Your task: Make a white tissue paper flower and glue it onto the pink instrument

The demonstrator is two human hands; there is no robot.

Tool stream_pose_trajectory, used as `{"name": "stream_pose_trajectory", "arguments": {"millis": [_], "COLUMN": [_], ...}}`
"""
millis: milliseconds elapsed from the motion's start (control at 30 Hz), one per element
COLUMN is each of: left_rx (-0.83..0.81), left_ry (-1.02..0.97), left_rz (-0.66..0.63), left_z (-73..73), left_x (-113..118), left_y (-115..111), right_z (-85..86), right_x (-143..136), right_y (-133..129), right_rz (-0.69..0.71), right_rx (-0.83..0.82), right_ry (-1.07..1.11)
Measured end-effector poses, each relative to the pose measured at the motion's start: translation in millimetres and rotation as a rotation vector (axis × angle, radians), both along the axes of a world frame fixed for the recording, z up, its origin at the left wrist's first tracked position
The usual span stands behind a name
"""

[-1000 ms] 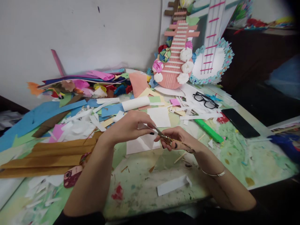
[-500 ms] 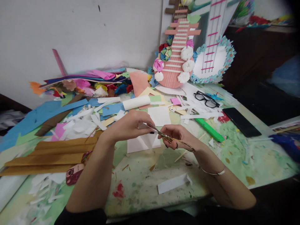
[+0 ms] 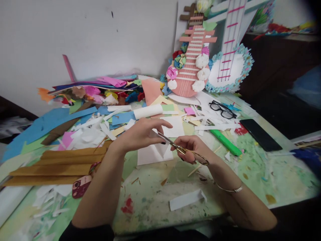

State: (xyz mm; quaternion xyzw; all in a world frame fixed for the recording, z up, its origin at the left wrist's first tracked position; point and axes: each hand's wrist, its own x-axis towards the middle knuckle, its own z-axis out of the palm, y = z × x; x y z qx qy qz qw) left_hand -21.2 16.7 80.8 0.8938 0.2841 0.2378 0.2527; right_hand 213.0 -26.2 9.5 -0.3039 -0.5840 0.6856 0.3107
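Note:
My right hand (image 3: 190,145) is closed around a pair of gold-handled scissors (image 3: 180,148), whose blades point up and left toward my other hand. In my left hand (image 3: 136,135) a small piece of white paper (image 3: 153,134) shows between thumb and fingers, mostly hidden by the hand; the index finger is stretched out above it. The blade tips lie right at that paper. Beneath both hands a white paper sheet (image 3: 146,156) rests on the table, with a pointed, folded-looking piece on it. Nearer me lies a white paper strip (image 3: 188,199), creased at one end.
White scraps (image 3: 87,134) and brown crepe paper (image 3: 57,167) cover the left. A green cutter-like tool (image 3: 225,142), black glasses (image 3: 222,109) and a phone (image 3: 260,135) lie right. Paper-decorated instrument models (image 3: 189,78) stand at the back by the wall.
My left index finger has lifted and straightened away from the thumb. The scissors have drawn slightly away to the right. The whole view has shifted a little.

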Motion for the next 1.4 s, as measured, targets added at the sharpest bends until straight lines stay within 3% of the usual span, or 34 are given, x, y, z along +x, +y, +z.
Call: {"name": "stream_pose_trajectory", "arguments": {"millis": [233,400,567,767,1167,1300,1400], "left_rx": [0.052,0.173,-0.199,-0.471,-0.503,-0.505,-0.520], "left_ry": [0.001,-0.089,-0.461,-0.626,-0.723,-0.720,-0.699], "left_rz": [0.016,0.160,0.103,-0.011,0.083,0.041,-0.009], "left_z": [0.7,0.2,-28.6,-51.8,-66.2,-61.2,-48.7], "left_x": [-3,-29,-55,-43,-41,-40,-40], "left_y": [1,15,40,47,49,47,38], "right_z": [-1.7,0.9,4.4,1.4,0.3,-1.1,0.6], "right_x": [0,1,-1,-1,-2,-2,0], "right_y": [1,0,-2,0,-2,-2,-1], "right_rz": [-0.020,-0.062,-0.066,-0.064,-0.020,0.074,0.130], "right_rx": [0.021,0.026,0.023,0.077,0.087,0.035,0.002], "right_ry": [-0.048,-0.048,0.021,0.030,0.035,0.168,0.206]}}
